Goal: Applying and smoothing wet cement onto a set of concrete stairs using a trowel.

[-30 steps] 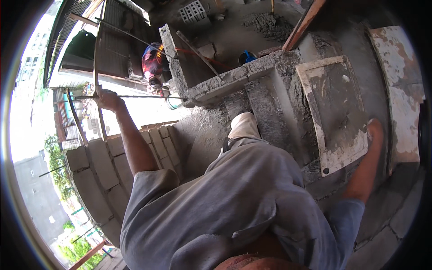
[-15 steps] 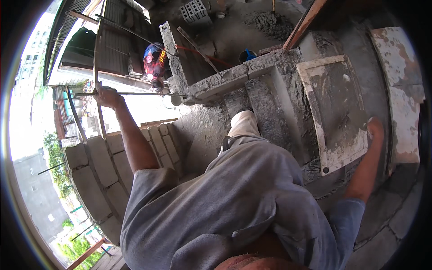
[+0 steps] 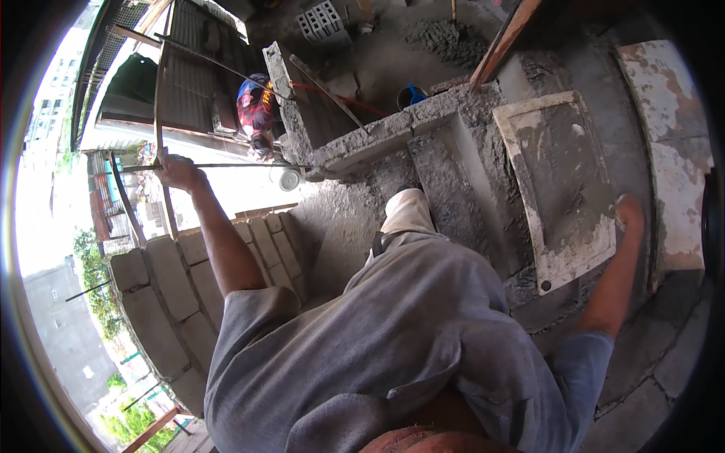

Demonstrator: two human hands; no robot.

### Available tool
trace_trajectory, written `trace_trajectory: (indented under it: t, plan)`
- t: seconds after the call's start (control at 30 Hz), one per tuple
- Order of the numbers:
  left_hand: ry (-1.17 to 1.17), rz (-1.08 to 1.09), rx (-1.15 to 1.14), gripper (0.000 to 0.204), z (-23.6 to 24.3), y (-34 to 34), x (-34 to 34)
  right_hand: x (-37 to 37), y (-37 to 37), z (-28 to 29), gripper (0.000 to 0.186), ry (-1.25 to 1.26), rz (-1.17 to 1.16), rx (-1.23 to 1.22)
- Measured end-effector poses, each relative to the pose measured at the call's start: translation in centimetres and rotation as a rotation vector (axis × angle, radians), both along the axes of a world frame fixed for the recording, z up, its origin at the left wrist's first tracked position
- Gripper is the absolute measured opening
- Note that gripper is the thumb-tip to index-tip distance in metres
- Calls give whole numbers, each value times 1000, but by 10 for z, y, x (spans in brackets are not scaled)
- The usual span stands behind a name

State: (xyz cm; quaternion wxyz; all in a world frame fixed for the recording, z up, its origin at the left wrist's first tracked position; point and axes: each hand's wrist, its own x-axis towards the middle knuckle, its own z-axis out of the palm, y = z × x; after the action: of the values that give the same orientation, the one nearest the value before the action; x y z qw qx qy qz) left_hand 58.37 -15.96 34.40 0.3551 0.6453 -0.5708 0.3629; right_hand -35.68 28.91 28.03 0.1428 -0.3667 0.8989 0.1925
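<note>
My left hand (image 3: 180,172) is raised at the far left, its fingers closed around an upright wooden pole (image 3: 168,204). A thin dark rod (image 3: 234,165) crosses the pole at that hand and runs right toward a rough concrete post. At the right, my right hand (image 3: 628,210) is closed at the side edge of a flat board (image 3: 559,181) smeared with wet grey mortar. What its fingers hold, if anything, is hidden. The board lies tilted on the concrete, with a pale border around its mortar-covered middle.
A low rough concrete wall (image 3: 408,121) stands ahead, beside steps (image 3: 453,181). Beyond the post, another person (image 3: 257,113) bends near a whitish bucket (image 3: 287,178). A hollow-block wall (image 3: 177,283) drops off at the left. Farther ahead lie a mortar heap (image 3: 447,43) and a hollow block (image 3: 323,23).
The left hand sits slightly lower, and the rod's left end has dipped. The whitish bucket has shifted and shows its round face. The other person has shifted slightly. The right hand keeps its place.
</note>
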Motion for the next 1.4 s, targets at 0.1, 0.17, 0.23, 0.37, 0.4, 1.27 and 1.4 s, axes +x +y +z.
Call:
trace_trajectory:
  t: [0.1, 0.17, 0.23, 0.37, 0.4, 1.27, 1.4]
  plan:
    - [785, -432, -84, 15, 0, -6, -13, -19, 13, -13, 26, 53, 18, 37]
    - [987, -457, -134, 14, 3, -5, -6, -13, 3, -13, 27, 60, -2, -4]
    - [1214, -412, -148, 23, 15, 4, -23, -11, 1, -11, 28, 72, -36, -41]
    - [854, -412, -125, 24, 2, -6, -7, -11, 5, -7, 31, 67, -80, -20]
    - [853, -419, -124, 24, 0, -7, -5, -10, 4, -6, 31, 66, -77, -15]
    - [911, -316, -131, 19, 7, 0, -30, 8, 2, 8, 39, 82, -157, 99]
    - [-62, 105, -55, 12, 5, 8, -7, 42, -17, 39, 39, 23, -210, 114]
